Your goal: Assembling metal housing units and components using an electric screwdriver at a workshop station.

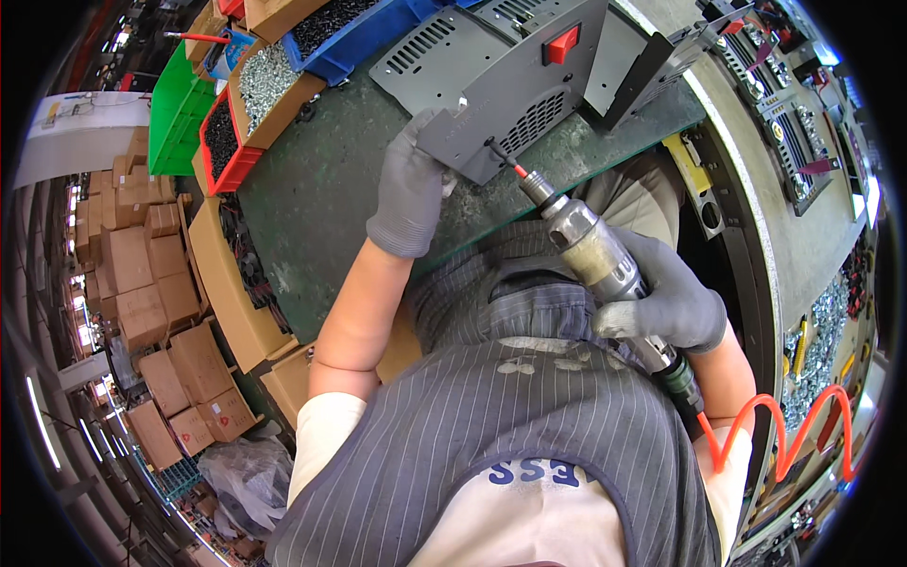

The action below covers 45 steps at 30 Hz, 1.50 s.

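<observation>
My right hand (666, 298), in a grey glove, is wrapped round the body of a pneumatic screwdriver (595, 248). An orange coiled air hose runs from the tool's rear end. Its bit meets the dark grey sheet-metal panel (472, 128) near the lower edge, beside a honeycomb vent. A red rocker switch (562, 44) sits in the panel's upper part. My left hand (409, 184), also gloved, grips the panel's left corner; some of its fingers are hidden behind the metal. The panel stands upright, with other bent metal parts behind and beside it.
A dark green work mat (302, 236) covers the bench. At its far left are a red bin of black screws (223, 142), a cardboard box of silver screws (267, 83) and a blue bin (350, 47). On the right, a conveyor (727, 94) carries metal assemblies. Cartons (142, 255) are stacked at left.
</observation>
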### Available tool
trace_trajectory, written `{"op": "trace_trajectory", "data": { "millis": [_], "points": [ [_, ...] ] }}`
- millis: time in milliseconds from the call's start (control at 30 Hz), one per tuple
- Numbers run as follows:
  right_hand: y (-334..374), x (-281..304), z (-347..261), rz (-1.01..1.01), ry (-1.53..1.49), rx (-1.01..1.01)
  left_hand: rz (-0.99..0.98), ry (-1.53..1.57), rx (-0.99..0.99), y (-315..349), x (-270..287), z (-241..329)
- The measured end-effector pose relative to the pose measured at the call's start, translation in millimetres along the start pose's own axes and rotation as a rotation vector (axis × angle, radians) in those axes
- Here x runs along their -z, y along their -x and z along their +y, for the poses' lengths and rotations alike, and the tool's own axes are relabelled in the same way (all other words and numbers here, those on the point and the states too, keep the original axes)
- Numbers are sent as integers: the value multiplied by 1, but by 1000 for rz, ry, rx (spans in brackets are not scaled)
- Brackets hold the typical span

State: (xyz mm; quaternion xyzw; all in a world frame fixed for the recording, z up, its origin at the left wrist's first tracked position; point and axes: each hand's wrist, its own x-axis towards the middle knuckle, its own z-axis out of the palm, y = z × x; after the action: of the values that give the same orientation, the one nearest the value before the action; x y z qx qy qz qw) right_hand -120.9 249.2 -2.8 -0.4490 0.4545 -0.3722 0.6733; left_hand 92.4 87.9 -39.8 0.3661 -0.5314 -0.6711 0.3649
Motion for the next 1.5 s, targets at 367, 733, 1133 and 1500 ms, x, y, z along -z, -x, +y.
{"op": "trace_trajectory", "data": {
  "millis": [367,733,1133,1500],
  "points": [
    [10,3,22,42,32,-107,-171,666,562,41,47,-13],
    [9,-1,27,-52,257,-78,-181,642,520,52,-7,-13],
    [27,15,40,-192,-184,-68,-161,130,236,46,-33,-20],
    [30,39,53,-127,-37,-80,-294,318,408,38,-37,-21]
  ]
}}
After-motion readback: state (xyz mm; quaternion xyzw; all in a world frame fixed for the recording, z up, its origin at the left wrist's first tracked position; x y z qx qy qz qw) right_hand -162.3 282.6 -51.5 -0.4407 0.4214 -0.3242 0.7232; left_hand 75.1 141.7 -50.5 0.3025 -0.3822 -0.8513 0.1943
